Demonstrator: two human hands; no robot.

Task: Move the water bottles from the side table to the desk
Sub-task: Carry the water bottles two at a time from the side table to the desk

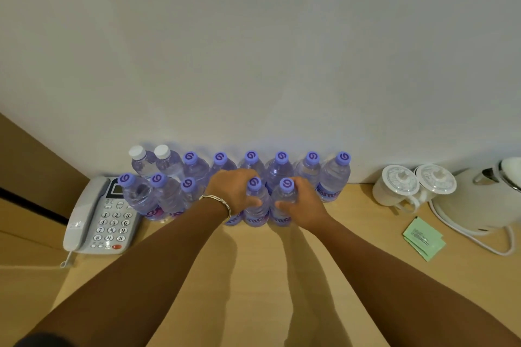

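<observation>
Several clear water bottles with purple caps stand in two rows against the wall on a wooden desk [253, 276]. Two at the back left [153, 162] have white caps. My left hand [234, 190], with a bracelet on its wrist, grips a front-row bottle [256, 205] around its upper body. Beside it on the right stands another bottle [284, 205], which my right hand [303, 201] grips. Both bottles stand upright on the desk, side by side.
A grey desk phone [98, 220] lies at the left, touching the front-row bottles. At the right stand two lidded white cups [394, 189], a white kettle [485, 194] with its cord, and green sachets [423, 238]. A white wall rises behind.
</observation>
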